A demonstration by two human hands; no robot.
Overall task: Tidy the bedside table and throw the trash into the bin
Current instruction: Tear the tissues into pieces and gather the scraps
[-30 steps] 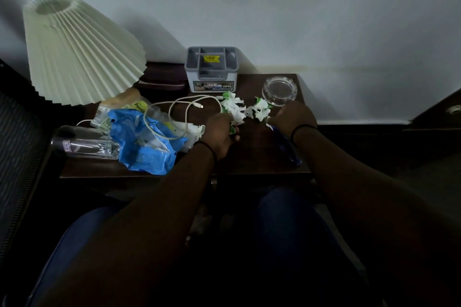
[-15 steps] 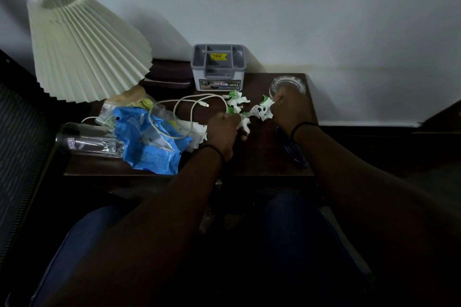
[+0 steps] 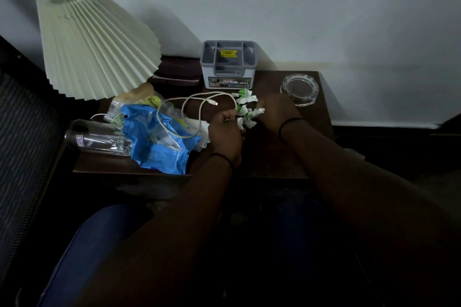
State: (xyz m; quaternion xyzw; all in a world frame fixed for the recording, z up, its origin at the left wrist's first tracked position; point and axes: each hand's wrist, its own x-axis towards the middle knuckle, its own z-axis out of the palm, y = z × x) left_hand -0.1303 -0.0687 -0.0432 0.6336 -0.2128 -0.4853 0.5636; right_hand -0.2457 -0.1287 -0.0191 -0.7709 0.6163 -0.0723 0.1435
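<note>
Bare forearms, a thin black band (image 3: 290,123) on each wrist, blue trousers (image 3: 82,252)

1. The lampshade (image 3: 94,42) is pale cream with fine pleats.
2. The crumpled bag (image 3: 159,147) is bright blue.
3. The paper scraps (image 3: 245,109) are white with green patches.
4. The cable (image 3: 199,104) is white.
5. The organizer box (image 3: 228,65) is grey, with a yellow sticker inside.
6. The tabletop (image 3: 274,157) is dark brown.
7. The ashtray (image 3: 299,90) and the bottle (image 3: 99,141) are clear.
8. The wall (image 3: 324,7) is plain pale grey.
</note>
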